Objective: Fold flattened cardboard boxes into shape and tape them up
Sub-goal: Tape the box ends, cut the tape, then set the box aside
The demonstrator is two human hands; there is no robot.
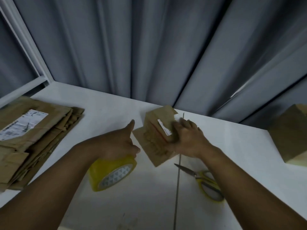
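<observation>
"Going by the head view, which step is this?"

"Taping, most likely. The small box [157, 140] looks folded into shape, and the right hand [188, 138] grips its right side, fingers curled over the top."

"And the left hand [119, 144]?"

"It is clamped down on the tape roll [113, 173] (forefinger sticking out), just left of the box. The next move probably calls for finding the tape's free end and laying it along a seam. The scissors [205, 181] lie on the desk [240, 163], by the right wrist."

Open table [232, 146] between centre box [159, 130] and right box [289, 135] — scissors [197, 176], tape roll [113, 173] nearer front; flattened stack [33, 138] fills left.
</observation>
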